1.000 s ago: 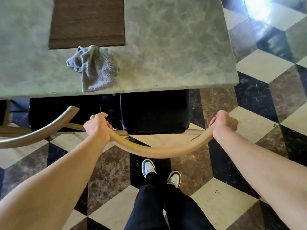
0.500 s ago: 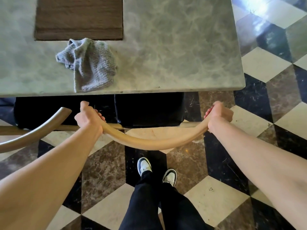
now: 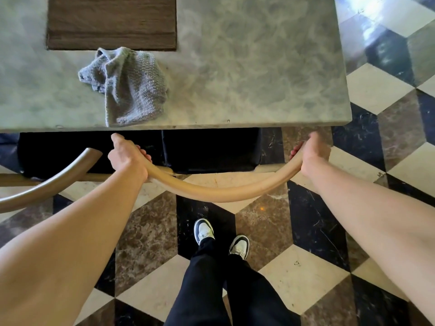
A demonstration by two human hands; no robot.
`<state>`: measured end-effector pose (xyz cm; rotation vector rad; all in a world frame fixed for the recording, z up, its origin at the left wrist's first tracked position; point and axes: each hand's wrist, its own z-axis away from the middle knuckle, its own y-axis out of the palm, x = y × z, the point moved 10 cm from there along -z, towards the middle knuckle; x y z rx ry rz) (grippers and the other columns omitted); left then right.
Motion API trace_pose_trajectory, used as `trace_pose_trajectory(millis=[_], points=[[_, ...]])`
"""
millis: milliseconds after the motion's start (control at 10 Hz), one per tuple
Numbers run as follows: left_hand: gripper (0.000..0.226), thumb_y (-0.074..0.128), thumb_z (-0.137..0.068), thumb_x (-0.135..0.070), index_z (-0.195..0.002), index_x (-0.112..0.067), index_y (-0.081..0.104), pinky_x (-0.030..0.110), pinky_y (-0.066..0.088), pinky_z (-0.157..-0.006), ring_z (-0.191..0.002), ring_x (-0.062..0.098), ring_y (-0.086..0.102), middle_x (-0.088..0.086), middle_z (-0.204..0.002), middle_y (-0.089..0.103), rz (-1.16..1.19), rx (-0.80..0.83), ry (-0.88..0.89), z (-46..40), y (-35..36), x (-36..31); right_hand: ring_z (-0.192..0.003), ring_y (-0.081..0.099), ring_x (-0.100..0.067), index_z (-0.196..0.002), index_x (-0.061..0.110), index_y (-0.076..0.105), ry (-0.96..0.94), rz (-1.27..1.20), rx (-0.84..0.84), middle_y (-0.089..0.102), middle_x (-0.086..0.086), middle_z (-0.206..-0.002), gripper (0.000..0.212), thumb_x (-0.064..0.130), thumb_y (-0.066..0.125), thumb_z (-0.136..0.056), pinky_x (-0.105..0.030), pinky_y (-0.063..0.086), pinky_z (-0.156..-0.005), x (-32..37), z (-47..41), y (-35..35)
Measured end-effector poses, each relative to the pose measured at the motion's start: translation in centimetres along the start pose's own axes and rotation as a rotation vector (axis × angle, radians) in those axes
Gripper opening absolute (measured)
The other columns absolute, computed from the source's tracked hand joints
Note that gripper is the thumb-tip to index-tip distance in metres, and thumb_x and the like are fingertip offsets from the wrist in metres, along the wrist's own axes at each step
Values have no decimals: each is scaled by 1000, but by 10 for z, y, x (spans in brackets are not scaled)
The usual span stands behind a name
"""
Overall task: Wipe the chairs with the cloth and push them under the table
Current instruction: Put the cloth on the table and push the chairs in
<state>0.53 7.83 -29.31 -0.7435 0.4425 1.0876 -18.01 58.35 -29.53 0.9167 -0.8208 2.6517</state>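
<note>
Pushing the Chair Under the Table

Curving in at far left, a second chair's backrest (image 3: 44, 182) sits just beside the one in hand. The left hand (image 3: 128, 158) is wrapped around the left end of the curved wooden chair back (image 3: 219, 192), and the right hand (image 3: 314, 156) is wrapped around its right end. The black seat (image 3: 211, 149) already lies mostly beneath the marble table (image 3: 259, 67), so this looks like the pushing step; how far the legs have gone in is hidden. Next calls for an even shove from both hands. The grey cloth (image 3: 131, 88) lies crumpled, knit-textured, at the table's near edge beside a brown placemat (image 3: 110, 20).
</note>
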Motion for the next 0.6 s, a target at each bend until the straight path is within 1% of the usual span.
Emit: trace_pose_trajectory(millis=[100, 200, 300, 400, 500, 600], points=[[46, 39, -90, -48, -91, -10, 64, 27, 50, -47, -42, 20, 53, 7, -67, 63, -97, 9, 38, -1, -1, -1, -46, 47, -7, -109, 16, 56, -62, 146, 1, 50, 3, -68, 24, 38, 49, -101, -18, 33, -33, 9, 6, -7], [54, 36, -93, -51, -117, -10, 63, 33, 55, -69, -66, 23, 65, 8, -87, 69, -227, 30, 69, 2, -7, -2, -58, 52, -10, -133, 11, 51, -111, 256, 83, 57, -2, -94, 43, 39, 55, -100, -20, 37, -39, 14, 14, -3], [64, 34, -92, -57, -130, -10, 57, 41, 51, -89, -94, 30, 64, 8, -109, 66, -384, 40, 121, 17, -18, -1, -67, 69, -20, -128, 13, 50, -174, 252, 134, 69, -6, -107, 41, 37, 63, -96, -23, 48, -58, 7, 24, -3], [71, 30, -89, -71, -114, -11, 60, 41, 59, -78, -80, 29, 70, 8, -91, 70, -459, 62, 132, 38, -30, 7, -95, 61, -26, -137, 13, 47, -211, 298, 120, 62, -6, -119, 50, 41, 59, -98, -38, 51, -87, -6, 41, -12], [53, 39, -98, -53, -113, -8, 63, 39, 63, -70, -75, 25, 71, 8, -87, 70, -527, 156, 114, 57, -43, 33, -113, 63, -36, -140, 6, 49, -189, 350, 121, 61, -13, -131, 51, 42, 39, -105, -51, 53, -100, -28, 58, -22], [36, 44, -101, -32, -113, -6, 64, 42, 62, -76, -84, 28, 71, 10, -95, 71, -526, 264, 111, 81, -59, 70, -115, 64, -39, -129, -2, 58, -212, 532, 147, 65, -22, -127, 53, 36, 28, -107, -52, 50, -103, -62, 76, -32]])
